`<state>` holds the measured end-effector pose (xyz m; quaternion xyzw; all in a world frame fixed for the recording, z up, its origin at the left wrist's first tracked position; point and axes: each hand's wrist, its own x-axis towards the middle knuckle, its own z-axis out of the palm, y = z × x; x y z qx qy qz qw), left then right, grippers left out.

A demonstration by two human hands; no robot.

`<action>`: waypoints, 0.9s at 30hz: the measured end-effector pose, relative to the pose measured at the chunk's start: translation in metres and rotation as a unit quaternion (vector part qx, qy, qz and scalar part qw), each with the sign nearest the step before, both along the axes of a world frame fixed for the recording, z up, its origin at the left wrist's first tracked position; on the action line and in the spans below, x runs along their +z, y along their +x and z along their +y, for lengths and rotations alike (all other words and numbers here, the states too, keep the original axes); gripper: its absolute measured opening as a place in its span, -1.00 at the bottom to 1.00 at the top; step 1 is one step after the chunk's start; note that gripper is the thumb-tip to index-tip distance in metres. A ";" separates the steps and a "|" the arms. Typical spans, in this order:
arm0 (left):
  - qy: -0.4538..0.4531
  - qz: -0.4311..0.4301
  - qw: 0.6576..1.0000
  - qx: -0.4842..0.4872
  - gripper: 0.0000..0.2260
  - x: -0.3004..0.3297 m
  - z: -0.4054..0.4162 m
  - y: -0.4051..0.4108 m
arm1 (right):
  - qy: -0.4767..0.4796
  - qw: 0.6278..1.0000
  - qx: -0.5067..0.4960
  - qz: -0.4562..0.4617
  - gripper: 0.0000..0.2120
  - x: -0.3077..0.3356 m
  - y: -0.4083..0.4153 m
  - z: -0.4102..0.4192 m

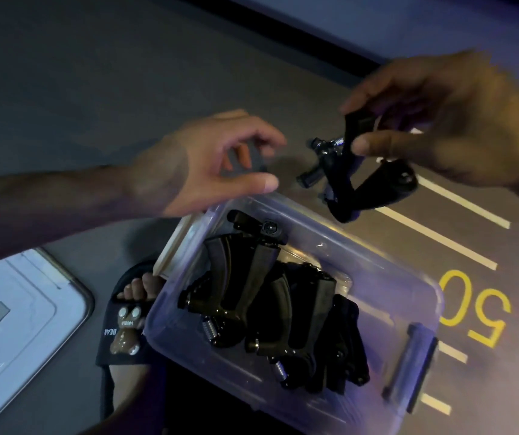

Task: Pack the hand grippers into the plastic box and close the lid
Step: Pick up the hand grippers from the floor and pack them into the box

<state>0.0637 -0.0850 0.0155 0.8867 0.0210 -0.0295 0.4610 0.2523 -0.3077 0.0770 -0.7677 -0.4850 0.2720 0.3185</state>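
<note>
Right hand (459, 120) pinches a gripper (346, 180) by one handle, hinge end hanging down – it's just past the far rim of the box (386, 265), up and right of the ones already packed (270, 302). Left hand (208, 164) hovers beside it, fingers loosely curled on nothing – so the right is the nearer one for the drop, and the lid (16, 309) lies off to the left.

A bear-decorated black slipper (124, 328) beside yellow floor numerals (474, 306).
</note>
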 end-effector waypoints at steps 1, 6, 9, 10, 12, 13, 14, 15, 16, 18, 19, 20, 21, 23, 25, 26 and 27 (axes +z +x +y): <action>-0.020 -0.001 1.000 -0.005 -0.53 0.008 -0.004 0.001 | 0.024 0.999 0.015 0.019 -0.69 0.012 -0.006 0.001; 0.038 -0.008 0.997 -0.074 -0.61 0.035 -0.016 -0.005 | 0.051 0.990 0.072 0.112 -0.68 0.043 -0.041 0.001; 0.106 0.016 0.987 -0.120 -0.57 0.045 -0.018 -0.010 | 0.050 0.987 0.089 0.125 -0.67 0.050 -0.053 -0.006; 0.113 0.018 0.985 -0.127 -0.56 0.047 -0.020 -0.012 | 0.052 0.986 0.087 0.131 -0.66 0.051 -0.056 -0.009; 0.105 0.009 0.988 -0.112 -0.58 0.048 -0.024 -0.017 | 0.063 0.982 0.063 0.167 -0.64 0.052 -0.057 -0.017; 0.095 0.000 0.991 -0.095 -0.62 0.048 -0.024 -0.019 | 0.071 0.978 0.043 0.191 -0.63 0.052 -0.056 -0.023; 0.087 -0.008 0.993 -0.079 -0.66 0.048 -0.025 -0.022 | 0.078 0.975 0.022 0.208 -0.64 0.052 -0.053 -0.030; 0.077 -0.010 0.995 -0.065 -0.70 0.048 -0.025 -0.024 | 0.077 0.974 0.004 0.211 -0.64 0.053 -0.049 -0.038; 0.063 -0.008 0.996 -0.055 -0.72 0.047 -0.025 -0.026 | 0.069 0.975 -0.008 0.211 -0.60 0.053 -0.046 -0.047; 0.029 -0.004 0.999 -0.040 -0.75 0.046 -0.026 -0.031 | 0.039 0.976 -0.012 0.215 -0.50 0.051 -0.041 -0.062; 0.012 -0.003 0.999 -0.034 -0.76 0.045 -0.027 -0.033 | 0.025 0.978 -0.014 0.208 -0.50 0.048 -0.041 -0.067; -0.007 -0.002 1.000 -0.025 -0.77 0.043 -0.028 -0.034 | 0.015 0.981 -0.016 0.191 -0.54 0.045 -0.042 -0.072; -0.026 -0.001 1.000 -0.015 -0.79 0.041 -0.030 -0.035 | 0.008 0.985 -0.019 0.170 -0.59 0.043 -0.043 -0.074; -0.053 0.005 0.999 0.001 -0.80 0.037 -0.035 -0.036 | 0.009 0.991 -0.029 0.129 -0.68 0.042 -0.045 -0.076; -0.048 0.013 0.999 0.001 -0.76 0.033 -0.040 -0.036 | 0.010 0.995 -0.033 0.091 -0.68 0.044 -0.048 -0.074; -0.049 0.018 0.999 -0.001 -0.74 0.030 -0.042 -0.037 | 0.012 0.997 -0.029 0.075 -0.67 0.045 -0.049 -0.074; -0.055 0.025 0.998 -0.002 -0.72 0.028 -0.044 -0.037 | 0.016 0.998 -0.023 0.064 -0.67 0.046 -0.052 -0.073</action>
